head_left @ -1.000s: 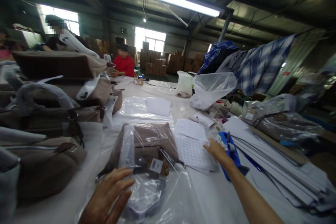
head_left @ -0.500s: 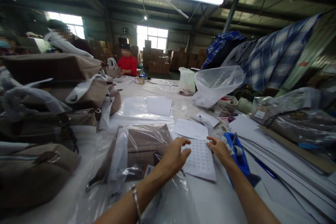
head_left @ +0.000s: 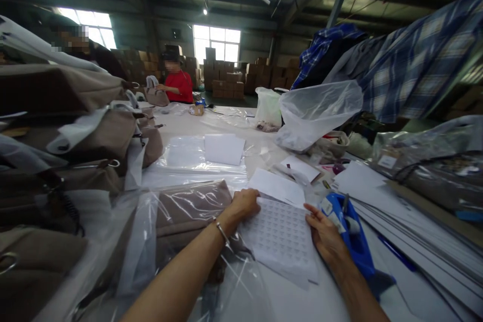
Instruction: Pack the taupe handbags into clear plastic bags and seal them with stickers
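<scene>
A white sticker sheet point(head_left: 282, 226) printed with rows of small grey marks is held between my hands over the table. My left hand point(head_left: 246, 204) is closed on its upper left edge, fingers curled. At the right edge, the fingers and thumb of my right hand point(head_left: 326, 231) pinch the sheet. Under my left forearm lies a taupe handbag point(head_left: 192, 206) in clear plastic; the arm hides part of it. Blank white papers point(head_left: 277, 186) rest just beyond the sheet. Right of my right hand stands a blue tape dispenser point(head_left: 349, 236).
Taupe handbags point(head_left: 101, 136) with wrapped handles are piled on the left. Clear plastic bags point(head_left: 181, 156) lie ahead, and an open plastic bag point(head_left: 317, 115) stands behind. Stacked card sheets point(head_left: 407, 231) cover the right side. A person in red point(head_left: 179, 85) sits across the table.
My left hand has moved left and closed on the sheet's edge, and the right hand now grips the other side. The sheet is raised and spread wider. The view has shifted slightly.
</scene>
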Available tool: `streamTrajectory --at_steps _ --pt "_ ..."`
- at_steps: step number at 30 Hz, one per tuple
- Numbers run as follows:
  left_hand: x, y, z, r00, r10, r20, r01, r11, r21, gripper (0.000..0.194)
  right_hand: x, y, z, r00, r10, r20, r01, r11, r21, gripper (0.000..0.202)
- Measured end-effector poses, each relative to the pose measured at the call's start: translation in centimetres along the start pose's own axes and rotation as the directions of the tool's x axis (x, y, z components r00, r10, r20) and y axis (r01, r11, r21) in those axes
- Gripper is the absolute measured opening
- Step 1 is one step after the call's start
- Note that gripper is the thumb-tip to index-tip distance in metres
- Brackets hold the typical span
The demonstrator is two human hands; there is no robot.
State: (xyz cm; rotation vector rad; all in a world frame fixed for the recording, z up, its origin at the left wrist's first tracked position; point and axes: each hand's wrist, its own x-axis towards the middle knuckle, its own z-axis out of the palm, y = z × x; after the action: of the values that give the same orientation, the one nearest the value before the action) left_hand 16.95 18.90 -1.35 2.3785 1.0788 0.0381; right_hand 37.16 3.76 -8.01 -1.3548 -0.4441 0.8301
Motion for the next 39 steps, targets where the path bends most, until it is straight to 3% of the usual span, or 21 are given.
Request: streamTrajectory --at_steps 3,6,8,10,12,13,14,16,19,23,29,34,39 --pt "0.0 -0.3 -0.6 0.999 -0.023 0.025 0.025 0.997 -0.079 0.035 0.3 0.6 -0.2 0.999 -0.008 -0.048 0.005 0.997 -0.076 0.053" --pt "0.1 -0.3 -0.5 0.998 -0.017 0.068 0.027 0.989 -0.145 0.032 0.3 1.0 -0.1 0.99 -0.124 -0.07 0.085 0.911 -0.404 0.052" --pt "0.2 -0.3 -0.2 0.994 -0.007 0.105 0.026 0.983 -0.18 0.03 -0.3 0.9 0.2 0.962 -0.274 -0.014 0.196 0.723 -0.663 0.051" --pt "0.3 -0.3 0.1 0.988 0.015 0.151 0.019 0.976 -0.219 0.027 -1.5 0.3 0.9 0.885 -0.455 0.103 0.333 0.46 -0.823 0.049" --pt "0.5 -0.3 0.3 0.98 0.038 0.198 0.016 0.964 -0.265 0.028 -2.9 -0.6 2.0 0.779 -0.587 0.222 0.445 0.267 -0.855 0.043" --pt "0.6 -0.4 0.4 0.975 0.045 0.218 0.02 0.957 -0.29 0.029 -3.5 -1.0 2.7 0.749 -0.611 0.255 0.484 0.243 -0.841 0.039" --pt "0.7 -0.4 0.4 0.971 0.05 0.236 0.028 0.949 -0.315 0.03 -4.0 -1.4 3.4 0.752 -0.602 0.269 0.509 0.272 -0.817 0.036" --pt "1.0 -0.5 0.6 0.963 0.051 0.265 0.052 0.929 -0.366 0.034 -4.5 -1.6 4.7 0.824 -0.498 0.268 0.505 0.433 -0.747 0.032" --pt "1.3 -0.6 0.8 0.952 0.056 0.301 0.088 0.892 -0.443 0.039 -4.0 -0.7 5.5 0.939 -0.27 0.213 0.343 0.687 -0.64 0.03" --pt "1.3 -0.6 1.2 0.934 0.09 0.344 0.109 0.848 -0.518 0.033 -2.9 1.2 5.1 0.976 -0.128 0.174 0.2 0.839 -0.505 0.037" --pt "1.3 -0.6 2.1 0.953 0.141 0.268 0.027 0.843 -0.537 0.026 -3.3 1.3 5.3 0.983 -0.078 0.166 0.145 0.885 -0.442 0.046" --pt "1.2 -0.1 2.5 0.959 0.238 0.154 -0.136 0.863 -0.486 0.021 -4.0 0.9 6.1 0.973 -0.148 0.178 0.216 0.854 -0.474 0.045" --pt "1.0 0.2 2.6 0.945 0.306 0.112 -0.244 0.892 -0.381 0.022 -4.0 1.1 6.0 0.961 -0.207 0.184 0.274 0.801 -0.532 0.041"
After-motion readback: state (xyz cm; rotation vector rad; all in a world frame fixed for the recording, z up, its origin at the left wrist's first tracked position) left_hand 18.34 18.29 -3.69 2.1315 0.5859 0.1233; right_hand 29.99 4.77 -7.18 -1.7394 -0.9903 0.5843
